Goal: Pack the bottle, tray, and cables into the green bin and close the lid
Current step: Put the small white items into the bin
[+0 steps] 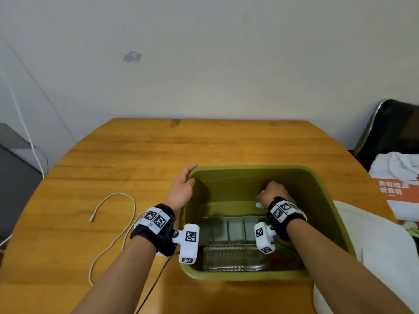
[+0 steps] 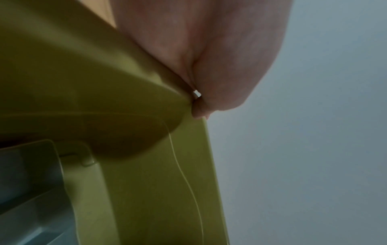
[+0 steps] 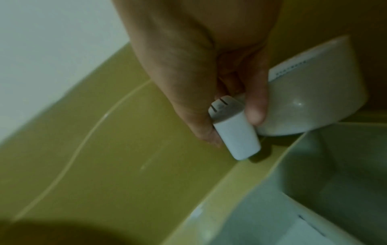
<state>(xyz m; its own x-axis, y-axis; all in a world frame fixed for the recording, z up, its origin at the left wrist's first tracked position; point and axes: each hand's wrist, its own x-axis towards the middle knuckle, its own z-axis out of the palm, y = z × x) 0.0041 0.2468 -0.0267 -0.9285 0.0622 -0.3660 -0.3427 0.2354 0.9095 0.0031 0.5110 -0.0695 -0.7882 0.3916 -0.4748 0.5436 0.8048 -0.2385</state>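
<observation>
The left hand rests on the far left corner of the green bin, fingers lying relaxed along the rim, grasping nothing; the right hand reaches inside the bin, thumb and fingers pinching a white plug with a white adapter behind it; the tray and bottle lie in the bin, bottle nearest; one cable lies on the table left of the bin; the white lid lies at its right.

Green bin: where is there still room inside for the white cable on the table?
Free: the bare floor by the green bin's far wall, between the left hand on the rim and the right hand holding a white plug. Crowded: nearer, with the tray and the bottle.
</observation>
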